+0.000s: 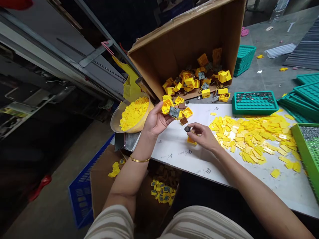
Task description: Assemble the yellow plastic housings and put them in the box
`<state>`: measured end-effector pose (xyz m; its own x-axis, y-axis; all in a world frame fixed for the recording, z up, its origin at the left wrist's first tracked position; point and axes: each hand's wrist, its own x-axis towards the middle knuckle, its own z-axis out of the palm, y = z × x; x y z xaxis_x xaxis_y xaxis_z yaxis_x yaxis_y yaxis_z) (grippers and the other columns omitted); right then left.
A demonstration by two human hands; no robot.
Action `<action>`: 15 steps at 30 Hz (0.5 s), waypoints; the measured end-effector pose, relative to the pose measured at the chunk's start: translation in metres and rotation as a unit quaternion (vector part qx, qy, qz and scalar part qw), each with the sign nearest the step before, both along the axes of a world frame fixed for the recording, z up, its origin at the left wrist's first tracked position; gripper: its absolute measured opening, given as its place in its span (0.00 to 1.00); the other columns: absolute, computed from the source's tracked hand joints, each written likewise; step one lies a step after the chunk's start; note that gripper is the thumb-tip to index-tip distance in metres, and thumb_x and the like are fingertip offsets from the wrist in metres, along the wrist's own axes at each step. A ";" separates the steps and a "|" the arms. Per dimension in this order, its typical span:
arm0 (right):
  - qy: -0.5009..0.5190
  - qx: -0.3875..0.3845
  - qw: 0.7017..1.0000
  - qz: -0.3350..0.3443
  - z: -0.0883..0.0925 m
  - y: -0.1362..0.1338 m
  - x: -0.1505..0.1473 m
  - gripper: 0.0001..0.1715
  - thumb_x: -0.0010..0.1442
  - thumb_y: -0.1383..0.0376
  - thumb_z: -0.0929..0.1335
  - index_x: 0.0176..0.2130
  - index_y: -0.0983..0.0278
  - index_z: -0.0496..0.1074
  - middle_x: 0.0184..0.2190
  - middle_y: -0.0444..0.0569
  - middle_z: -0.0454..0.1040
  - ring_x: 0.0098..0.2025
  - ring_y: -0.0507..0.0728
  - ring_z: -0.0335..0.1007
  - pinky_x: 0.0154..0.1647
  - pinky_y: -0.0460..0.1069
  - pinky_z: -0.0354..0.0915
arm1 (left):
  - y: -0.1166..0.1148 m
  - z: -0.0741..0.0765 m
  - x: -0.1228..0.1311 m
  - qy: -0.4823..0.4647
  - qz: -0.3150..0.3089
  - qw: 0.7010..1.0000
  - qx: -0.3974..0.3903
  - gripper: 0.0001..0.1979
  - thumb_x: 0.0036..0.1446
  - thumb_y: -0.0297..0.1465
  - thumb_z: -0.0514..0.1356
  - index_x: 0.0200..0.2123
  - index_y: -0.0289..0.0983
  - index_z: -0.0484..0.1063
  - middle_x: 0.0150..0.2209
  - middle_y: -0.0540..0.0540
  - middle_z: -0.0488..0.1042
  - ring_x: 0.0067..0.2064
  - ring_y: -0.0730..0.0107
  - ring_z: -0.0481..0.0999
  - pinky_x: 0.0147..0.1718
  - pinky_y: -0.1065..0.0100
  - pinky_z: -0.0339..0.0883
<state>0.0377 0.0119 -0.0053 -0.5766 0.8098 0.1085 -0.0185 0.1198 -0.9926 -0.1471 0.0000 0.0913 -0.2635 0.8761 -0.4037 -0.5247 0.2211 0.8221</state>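
My left hand (156, 122), palm up, has its fingers around a small yellow plastic casing (166, 107). A dark grey panel (175, 112) lies against the fingertips and seems joined to the casing; the exact joint is hidden. Between the thumb and fingers of my right hand (203, 136) is a small black round disc (187, 128), whose kind I cannot make out. Just under that hand, a yellow casing (191, 140) rests on the white board (171, 149). Beyond both hands lie an open yellow casing (187, 112) and a brown square piece (183, 121).
A tipped cardboard box (154, 71) with yellow casings stands behind. On the left is a tub (116, 120) of yellow pieces. Flat yellow pieces (249, 136) cover the board's right, near a teal tray (255, 110) and green basket (305, 162). Below stands a blue crate (81, 199).
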 end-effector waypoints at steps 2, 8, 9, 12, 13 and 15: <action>-0.089 0.106 0.990 0.001 -0.001 0.000 0.003 0.12 0.52 0.65 0.65 0.39 0.62 0.72 0.22 0.41 0.68 0.25 0.51 0.63 0.31 0.48 0.61 | 0.000 0.001 0.000 -0.008 0.020 1.000 -0.007 0.17 0.65 0.34 0.49 0.50 0.32 0.70 0.33 0.44 0.80 0.29 0.72 0.79 0.27 0.73 0.74; -0.201 0.271 0.939 -0.066 0.001 -0.008 0.012 0.20 0.55 0.63 0.65 0.48 0.65 0.70 0.42 0.58 0.74 0.47 0.65 0.69 0.49 0.59 0.62 | -0.003 0.002 0.004 -0.045 0.052 0.998 -0.009 0.16 0.65 0.34 0.49 0.48 0.33 0.70 0.27 0.48 0.77 0.27 0.74 0.77 0.28 0.73 0.74; -0.181 0.268 0.942 -0.090 0.002 -0.010 0.012 0.23 0.56 0.62 0.65 0.51 0.66 0.68 0.48 0.60 0.71 0.51 0.67 0.66 0.52 0.61 0.61 | -0.006 0.001 0.007 -0.052 0.044 0.998 -0.013 0.15 0.65 0.33 0.49 0.48 0.33 0.70 0.27 0.49 0.77 0.26 0.74 0.76 0.28 0.73 0.74; -0.084 0.149 0.983 -0.073 0.007 -0.020 0.009 0.32 0.57 0.62 0.65 0.60 0.62 0.59 0.56 0.60 0.64 0.48 0.62 0.69 0.48 0.59 0.68 | -0.013 -0.001 0.022 -0.067 0.013 0.997 -0.027 0.16 0.65 0.32 0.48 0.50 0.34 0.69 0.29 0.48 0.77 0.28 0.74 0.77 0.31 0.72 0.74; -0.051 0.097 0.993 -0.052 0.009 -0.023 0.009 0.35 0.57 0.62 0.66 0.61 0.60 0.56 0.57 0.59 0.63 0.44 0.59 0.71 0.44 0.56 0.71 | -0.016 -0.001 0.028 -0.069 0.004 0.997 -0.029 0.16 0.65 0.32 0.48 0.50 0.34 0.69 0.29 0.48 0.77 0.28 0.74 0.77 0.31 0.72 0.74; 0.001 0.008 1.000 -0.015 0.011 -0.030 0.010 0.34 0.57 0.60 0.67 0.61 0.59 0.57 0.55 0.58 0.65 0.38 0.56 0.73 0.35 0.52 0.73 | -0.019 -0.004 0.040 -0.078 -0.008 0.996 -0.033 0.16 0.65 0.32 0.48 0.50 0.33 0.69 0.29 0.48 0.77 0.28 0.75 0.77 0.32 0.72 0.74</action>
